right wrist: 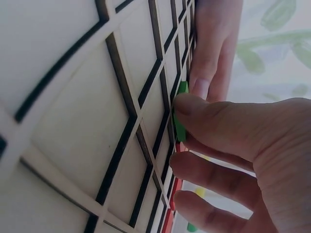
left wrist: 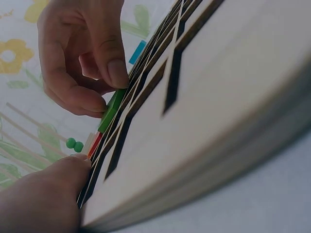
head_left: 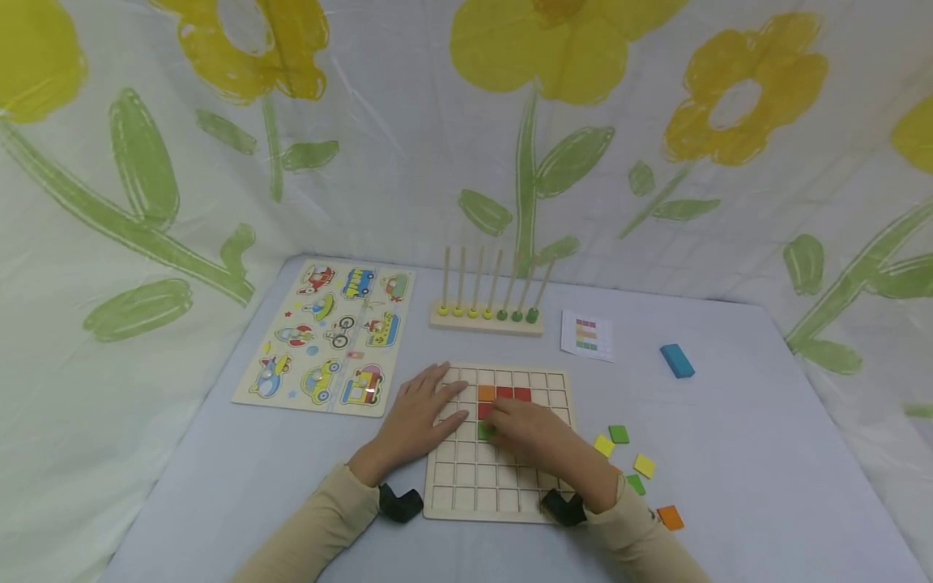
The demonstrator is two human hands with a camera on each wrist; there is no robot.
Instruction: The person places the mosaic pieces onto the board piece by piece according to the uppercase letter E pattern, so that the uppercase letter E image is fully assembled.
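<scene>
A wooden grid board (head_left: pixel 464 474) lies before me, with an orange tile (head_left: pixel 486 393) and red tiles (head_left: pixel 522 394) in its upper squares. My left hand (head_left: pixel 415 417) rests on the board's left side, fingers spread and fairly straight. Thumb and finger of my right hand (head_left: pixel 535 433) pinch a green square tile (left wrist: pixel 112 110) just below the red tile in the orange tile's column. In the right wrist view the green tile (right wrist: pixel 181 116) stands partly above the grid. Whether any edge is seated in its square, I cannot tell. My right hand covers part of the board.
Loose yellow (head_left: pixel 645 465), green (head_left: pixel 619 435) and orange tiles (head_left: pixel 670 517) lie right of the board. Farther back are a blue block (head_left: pixel 677 361), a pattern card (head_left: pixel 587 335), a peg stand with beads (head_left: pixel 486 321) and a vehicle puzzle (head_left: pixel 324 340).
</scene>
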